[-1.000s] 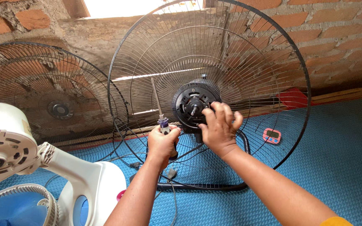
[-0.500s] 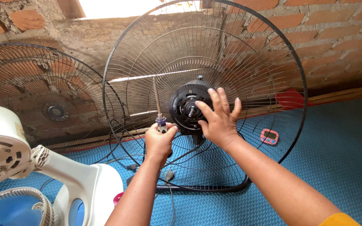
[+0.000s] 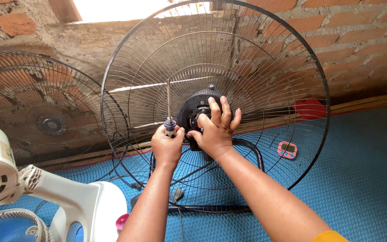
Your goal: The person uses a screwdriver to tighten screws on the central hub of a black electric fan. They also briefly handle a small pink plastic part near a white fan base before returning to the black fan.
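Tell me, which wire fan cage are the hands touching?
The big black cage in the middle. The right hand presses its hub; the dusty cage leaning left stands untouched.

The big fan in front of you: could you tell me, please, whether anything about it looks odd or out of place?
Yes. The fan has only its rear wire guard; no blades or front cover show, leaving the black motor hub bare. The right hand rests on it, and the left hand holds a screwdriver upright.
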